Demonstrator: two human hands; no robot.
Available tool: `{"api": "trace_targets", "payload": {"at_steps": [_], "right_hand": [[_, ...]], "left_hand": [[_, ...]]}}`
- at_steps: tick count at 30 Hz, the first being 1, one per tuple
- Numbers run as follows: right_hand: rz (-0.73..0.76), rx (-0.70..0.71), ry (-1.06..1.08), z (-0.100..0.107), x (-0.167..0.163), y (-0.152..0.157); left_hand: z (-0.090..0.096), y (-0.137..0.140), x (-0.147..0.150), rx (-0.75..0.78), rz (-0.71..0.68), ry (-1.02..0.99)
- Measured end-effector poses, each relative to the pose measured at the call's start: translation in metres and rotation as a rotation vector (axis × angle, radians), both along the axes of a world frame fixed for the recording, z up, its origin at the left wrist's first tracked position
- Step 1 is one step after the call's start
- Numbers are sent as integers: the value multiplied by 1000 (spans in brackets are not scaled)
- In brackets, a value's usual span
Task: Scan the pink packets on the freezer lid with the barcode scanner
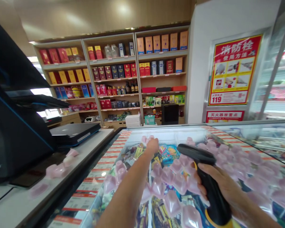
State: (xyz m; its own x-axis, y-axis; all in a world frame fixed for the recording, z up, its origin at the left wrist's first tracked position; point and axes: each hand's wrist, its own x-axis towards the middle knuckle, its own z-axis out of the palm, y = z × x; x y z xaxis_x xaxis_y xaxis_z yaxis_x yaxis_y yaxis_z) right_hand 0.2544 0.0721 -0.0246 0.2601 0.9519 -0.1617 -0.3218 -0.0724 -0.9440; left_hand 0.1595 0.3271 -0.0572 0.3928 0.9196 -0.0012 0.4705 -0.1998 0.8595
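Note:
My right hand [218, 183] is wrapped round the handle of a black and yellow barcode scanner [199, 155], whose head points left over the freezer. Stretched far forward, my left hand [153, 145] is closed at the far part of the glass freezer top. Small pink translucent pieces [144, 138] show right beside its fingers; whether it grips any of them is hidden. Many more pink translucent pieces [173, 202] lie scattered over the glass between and around my arms. Under the glass, colourful packets such as a blue one [168, 153] are visible.
On the left, a counter [68, 186] carries a black checkout machine [11, 126], a flat scale [74, 131] and more pink pieces [59, 170]. Price labels [85, 194] line the freezer's edge. Behind stand shelves of boxed goods [154, 44], and a red poster [235, 69] hangs at the right.

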Motion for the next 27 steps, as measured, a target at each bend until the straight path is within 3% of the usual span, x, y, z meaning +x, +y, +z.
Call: {"api": "trace_targets", "payload": {"at_steps": [4, 8, 11, 15, 19, 27], "right_hand": [[0, -31, 13, 1, -8, 1], [67, -27, 59, 9, -30, 4], [149, -22, 62, 19, -54, 3], [222, 10, 49, 29, -87, -6], [233, 26, 45, 32, -109, -11], [199, 71, -21, 33, -106, -10]], "left_hand": [[19, -8, -19, -133, 11, -125], [52, -24, -69, -236, -29, -311], [66, -44, -112, -275, -88, -442], [62, -71, -157, -296, -136, -526], [52, -86, -182, -260, -110, -504], [37, -74, -199, 28, 211, -207]]}}
